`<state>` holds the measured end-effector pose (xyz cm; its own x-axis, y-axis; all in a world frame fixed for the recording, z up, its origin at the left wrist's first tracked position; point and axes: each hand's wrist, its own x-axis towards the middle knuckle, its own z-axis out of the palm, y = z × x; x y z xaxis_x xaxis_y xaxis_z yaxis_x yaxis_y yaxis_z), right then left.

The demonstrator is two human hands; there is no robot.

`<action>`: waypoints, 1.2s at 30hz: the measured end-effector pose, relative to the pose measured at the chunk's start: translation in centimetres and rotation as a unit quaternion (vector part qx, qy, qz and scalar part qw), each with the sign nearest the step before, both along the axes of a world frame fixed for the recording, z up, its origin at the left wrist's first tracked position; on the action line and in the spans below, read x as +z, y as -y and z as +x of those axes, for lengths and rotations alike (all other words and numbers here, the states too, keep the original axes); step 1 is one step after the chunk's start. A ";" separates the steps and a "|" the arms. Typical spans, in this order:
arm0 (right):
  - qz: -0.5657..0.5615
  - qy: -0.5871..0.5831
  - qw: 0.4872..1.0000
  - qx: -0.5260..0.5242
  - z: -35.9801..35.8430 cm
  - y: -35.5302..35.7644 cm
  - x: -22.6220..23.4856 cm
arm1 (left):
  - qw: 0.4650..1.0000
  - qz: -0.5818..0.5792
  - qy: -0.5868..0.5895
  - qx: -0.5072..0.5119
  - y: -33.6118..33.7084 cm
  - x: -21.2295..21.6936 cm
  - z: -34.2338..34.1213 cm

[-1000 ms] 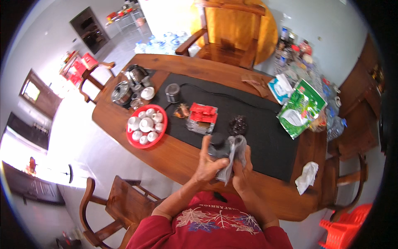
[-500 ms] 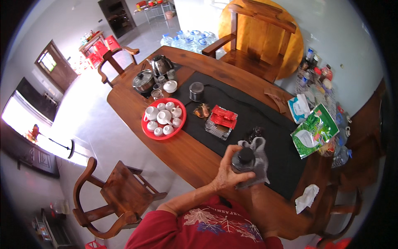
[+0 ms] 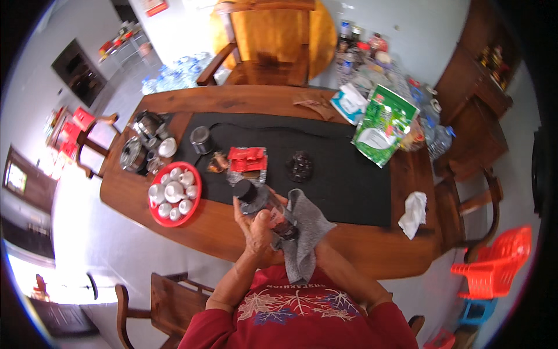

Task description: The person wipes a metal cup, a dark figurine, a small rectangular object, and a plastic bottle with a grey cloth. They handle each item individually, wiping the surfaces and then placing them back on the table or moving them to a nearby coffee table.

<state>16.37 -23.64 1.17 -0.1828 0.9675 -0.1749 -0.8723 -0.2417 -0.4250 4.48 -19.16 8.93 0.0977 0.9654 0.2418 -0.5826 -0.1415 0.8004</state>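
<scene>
My left hand [image 3: 254, 231] is wrapped round a clear glass bottle [image 3: 273, 214] with a black cap and dark contents. The bottle lies tilted over the table's front edge, its cap toward the upper left. A grey cloth [image 3: 305, 230] covers the bottle's lower right side and hangs down in front of my chest. My right hand [image 3: 323, 248] is closed on this cloth against the bottle; most of its fingers are hidden. Just beyond the bottle sit red packets [image 3: 247, 156] on a clear glass tray. A dark, shiny object [image 3: 299, 167] rests on the black mat.
On the wooden table [image 3: 372, 247], a red tray [image 3: 196, 203] of white teacups stands left, near a kettle [image 3: 149, 124], a lidded pot [image 3: 133, 156] and a metal canister [image 3: 201, 140]. At right are a green bag [image 3: 385, 125] and crumpled tissue [image 3: 413, 215]. Wooden chairs surround it.
The view has turned right. The bottle has tipped from upright to slanted, showing its side. The cloth has opened out and hangs lower, and my right forearm shows more clearly.
</scene>
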 end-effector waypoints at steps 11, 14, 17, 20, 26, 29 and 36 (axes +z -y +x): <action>0.070 0.681 0.727 -0.050 4.2 7.3 -0.9 | 0.986 0.077 -0.143 0.028 0.1 -2.9 -1.4; 0.020 0.878 0.471 -0.077 4.8 8.7 -2.6 | 0.979 0.047 -0.198 -0.005 0.2 -4.6 -2.6; 0.101 0.903 0.410 -0.076 3.3 10.5 -6.5 | 0.972 0.030 -0.232 0.015 1.3 -5.2 -2.5; 0.161 0.916 0.348 -0.120 3.3 10.3 -9.2 | 0.950 0.059 -0.303 0.056 1.2 -6.6 -3.1; -0.043 0.939 0.319 -0.123 9.5 6.7 -9.5 | 0.914 0.040 -0.394 0.082 1.6 -6.2 -4.5; -0.171 0.932 0.296 -0.117 14.6 5.4 -9.4 | 0.921 -0.006 -0.377 0.098 1.9 -5.3 -5.2; -0.216 0.930 0.262 -0.140 19.7 3.1 -11.6 | 0.885 -0.102 -0.370 0.265 2.9 -4.5 -7.8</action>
<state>36.03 -26.79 -10.48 0.6750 0.7139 0.1864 0.7378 -0.6549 -0.1633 -3.36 -22.11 4.46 -0.3231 0.9393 0.1159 0.2165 -0.0459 0.9752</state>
